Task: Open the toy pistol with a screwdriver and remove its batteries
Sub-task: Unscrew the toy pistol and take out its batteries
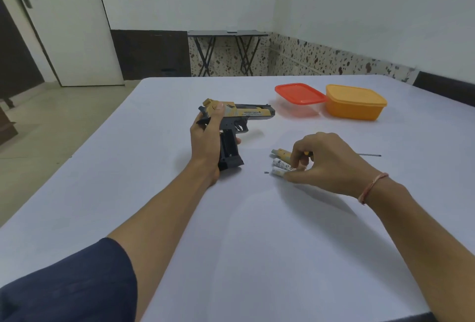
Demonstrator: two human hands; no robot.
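Tan pistol (246,114) left hand (204,140), batteries (280,167) at right hand (330,163)

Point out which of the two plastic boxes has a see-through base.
The red-lidded box, the one nearer the toy pistol: its base is clear under a red lid, while the orange box beside it is opaque.

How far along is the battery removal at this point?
Done: the grip bay of the toy pistol is open and looks empty; its cover, a screw and the screwdriver lie on the table. In hand: the left hand holds it, and the right hand pinches the two batteries beside them. Left: apparently only releasing them.
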